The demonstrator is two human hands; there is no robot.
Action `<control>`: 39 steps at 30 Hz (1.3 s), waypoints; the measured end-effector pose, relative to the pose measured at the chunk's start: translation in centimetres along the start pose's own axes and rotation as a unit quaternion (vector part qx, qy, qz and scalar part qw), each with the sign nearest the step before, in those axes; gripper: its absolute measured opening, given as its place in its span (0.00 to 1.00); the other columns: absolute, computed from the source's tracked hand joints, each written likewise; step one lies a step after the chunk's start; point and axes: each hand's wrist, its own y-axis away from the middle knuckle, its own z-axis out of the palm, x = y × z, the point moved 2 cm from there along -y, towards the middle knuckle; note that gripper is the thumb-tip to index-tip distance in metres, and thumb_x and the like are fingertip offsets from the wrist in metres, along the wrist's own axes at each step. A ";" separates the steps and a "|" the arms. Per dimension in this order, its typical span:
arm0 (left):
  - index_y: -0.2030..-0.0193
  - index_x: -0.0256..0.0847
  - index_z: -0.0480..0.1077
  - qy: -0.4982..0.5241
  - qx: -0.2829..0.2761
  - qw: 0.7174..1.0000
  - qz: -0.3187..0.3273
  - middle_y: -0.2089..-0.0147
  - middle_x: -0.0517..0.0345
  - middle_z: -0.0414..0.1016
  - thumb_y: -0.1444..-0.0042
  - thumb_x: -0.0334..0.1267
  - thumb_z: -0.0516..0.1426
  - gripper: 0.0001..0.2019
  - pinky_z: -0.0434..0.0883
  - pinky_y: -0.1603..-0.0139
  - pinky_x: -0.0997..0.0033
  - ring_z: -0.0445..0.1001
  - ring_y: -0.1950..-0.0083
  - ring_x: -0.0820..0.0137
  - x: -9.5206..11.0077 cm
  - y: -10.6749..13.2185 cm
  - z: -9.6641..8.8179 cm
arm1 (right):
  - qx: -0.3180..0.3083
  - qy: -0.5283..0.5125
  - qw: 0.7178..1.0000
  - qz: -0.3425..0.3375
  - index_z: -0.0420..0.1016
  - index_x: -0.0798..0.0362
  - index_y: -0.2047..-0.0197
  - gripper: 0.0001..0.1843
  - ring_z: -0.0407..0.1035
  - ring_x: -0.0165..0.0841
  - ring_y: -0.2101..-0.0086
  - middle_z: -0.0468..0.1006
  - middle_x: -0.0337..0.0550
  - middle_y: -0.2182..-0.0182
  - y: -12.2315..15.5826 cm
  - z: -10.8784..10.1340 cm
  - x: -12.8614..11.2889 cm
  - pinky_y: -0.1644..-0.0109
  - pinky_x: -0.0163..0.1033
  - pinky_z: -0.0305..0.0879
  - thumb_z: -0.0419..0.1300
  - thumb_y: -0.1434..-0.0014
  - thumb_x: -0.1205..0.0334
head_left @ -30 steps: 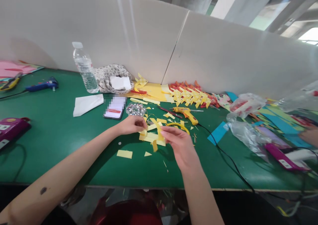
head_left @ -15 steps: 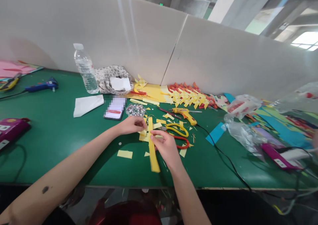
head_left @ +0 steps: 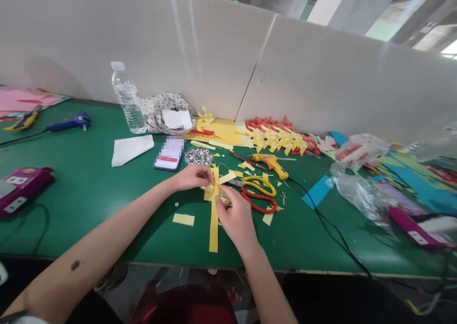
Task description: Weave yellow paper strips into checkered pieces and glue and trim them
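A long yellow paper strip (head_left: 213, 228) runs upright between my two hands, its lower end pointing toward the table's front edge. My right hand (head_left: 235, 212) is closed at the strip's right edge, thumb and forefinger against it. My left hand (head_left: 193, 177) has its fingers bent in a pinch on the strip's upper left side; the fingertips partly hide the paper there. Paler yellow paper pieces (head_left: 208, 194) lie under and beside the fingers. Right of my hands rest scissors (head_left: 260, 205) with one yellow and one red handle loop. A loose pale yellow rectangle (head_left: 183, 219) lies below my left hand.
Behind my hands are a dish of small beads (head_left: 199, 156), a phone (head_left: 169, 155) and a yellow glue gun (head_left: 273, 164) with its cord. A water bottle (head_left: 129, 100) stands back left. Folded yellow paper shapes (head_left: 276, 139) line the partition. Purple power strips (head_left: 26, 188) flank both sides.
The strip's lower end has swung left, so it now hangs nearly straight. My right hand's fingers have shifted slightly along it; my left hand keeps its pinch. The view has turned a little left.
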 end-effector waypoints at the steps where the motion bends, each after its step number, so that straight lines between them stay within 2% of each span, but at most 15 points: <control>1: 0.71 0.36 0.69 0.001 0.002 1.000 -0.002 0.71 0.59 0.72 0.58 0.30 0.55 0.05 0.65 0.67 0.74 0.69 0.69 0.73 0.0 0.0 0.0 | 0.018 0.011 1.000 -0.006 0.71 0.56 0.54 0.16 0.64 0.26 0.79 0.76 0.49 0.58 0.1 -0.1 0.0 0.67 0.38 0.68 0.52 0.45 0.63; 5: 0.71 0.37 0.70 0.007 0.000 1.000 -0.001 0.70 0.59 0.72 0.58 0.30 0.55 0.05 0.65 0.67 0.74 0.69 0.69 0.73 0.0 0.0 0.1 | 0.051 0.055 0.997 -0.020 0.73 0.55 0.57 0.14 0.65 0.28 0.78 0.78 0.46 0.64 0.3 -0.4 0.1 0.68 0.36 0.66 0.52 0.45 0.65; 11: 0.70 0.37 0.70 0.024 -0.009 1.000 -0.011 0.69 0.58 0.72 0.57 0.31 0.55 0.05 0.66 0.66 0.74 0.70 0.67 0.72 -0.1 0.0 0.0 | 0.012 0.122 0.992 -0.040 0.71 0.52 0.53 0.16 0.69 0.32 0.74 0.80 0.41 0.66 0.6 0.0 0.0 0.67 0.36 0.65 0.53 0.46 0.66; 14: 0.68 0.38 0.71 0.051 -0.007 0.998 -0.035 0.67 0.58 0.74 0.54 0.38 0.56 0.07 0.67 0.66 0.73 0.71 0.66 0.71 0.3 0.1 -0.1 | -0.003 0.154 0.987 -0.054 0.72 0.51 0.55 0.14 0.70 0.32 0.72 0.79 0.41 0.67 0.6 0.2 -0.1 0.67 0.36 0.65 0.53 0.45 0.67; 18: 0.62 0.37 0.71 0.135 -0.003 0.988 -0.078 0.67 0.54 0.76 0.45 0.52 0.48 0.20 0.67 0.67 0.72 0.73 0.69 0.71 0.5 0.1 -0.1 | -0.016 0.178 0.982 -0.060 0.72 0.49 0.60 0.11 0.70 0.32 0.72 0.78 0.41 0.68 0.6 0.3 0.0 0.69 0.34 0.64 0.53 0.45 0.67; 21: 0.61 0.36 0.71 0.145 -0.011 0.986 -0.079 0.66 0.51 0.77 0.45 0.52 0.48 0.21 0.66 0.68 0.73 0.73 0.68 0.70 0.5 0.1 -0.1 | 0.004 0.178 0.980 -0.086 0.72 0.50 0.61 0.10 0.69 0.30 0.74 0.77 0.41 0.70 0.6 0.3 -0.2 0.71 0.34 0.63 0.53 0.44 0.67; 25: 0.60 0.39 0.70 0.093 -0.001 0.994 -0.059 0.63 0.54 0.77 0.50 0.42 0.57 0.12 0.66 0.68 0.75 0.74 0.62 0.70 0.6 0.3 0.1 | 0.091 0.139 0.972 -0.165 0.72 0.52 0.63 0.08 0.69 0.29 0.74 0.77 0.41 0.72 1.0 -0.3 -1.0 0.70 0.33 0.63 0.53 0.44 0.67; 28: 0.61 0.39 0.69 0.069 0.038 0.997 -0.025 0.64 0.55 0.76 0.51 0.39 0.58 0.11 0.67 0.66 0.73 0.74 0.61 0.69 0.8 0.5 0.2 | 0.138 0.122 0.959 -0.214 0.72 0.53 0.64 0.08 0.70 0.30 0.72 0.78 0.42 0.69 1.0 -1.6 -1.7 0.66 0.34 0.64 0.53 0.44 0.69; 31: 0.63 0.40 0.69 -0.017 0.104 0.993 0.052 0.63 0.55 0.76 0.50 0.38 0.56 0.08 0.68 0.63 0.71 0.73 0.59 0.68 1.0 0.7 0.1 | 0.178 0.148 0.946 -0.225 0.72 0.53 0.64 0.08 0.70 0.31 0.70 0.79 0.42 0.69 -0.5 -4.0 -2.2 0.65 0.34 0.65 0.53 0.45 0.69; 33: 0.63 0.41 0.69 -0.111 0.134 0.980 0.096 0.60 0.55 0.75 0.50 0.37 0.55 0.07 0.68 0.63 0.70 0.73 0.58 0.68 1.2 0.8 0.1 | 0.189 0.184 0.944 -0.200 0.73 0.53 0.63 0.08 0.71 0.31 0.70 0.78 0.42 0.69 -2.5 -5.6 -2.2 0.67 0.35 0.64 0.54 0.45 0.66; 36: 0.62 0.43 0.69 -0.228 0.145 0.950 0.156 0.58 0.56 0.74 0.51 0.35 0.56 0.08 0.69 0.58 0.65 0.71 0.55 0.66 1.4 1.0 0.2 | 0.137 0.204 0.959 -0.144 0.74 0.52 0.63 0.09 0.71 0.33 0.68 0.78 0.42 0.67 -6.2 -7.0 -1.3 0.66 0.37 0.64 0.55 0.46 0.63; 39: 0.58 0.44 0.68 -0.283 0.159 0.928 0.183 0.55 0.56 0.72 0.51 0.34 0.55 0.11 0.66 0.50 0.60 0.69 0.51 0.64 1.3 1.0 0.2 | 0.011 0.222 0.969 -0.103 0.75 0.50 0.65 0.10 0.70 0.37 0.62 0.78 0.42 0.64 -8.7 -6.2 0.4 0.63 0.39 0.64 0.56 0.47 0.56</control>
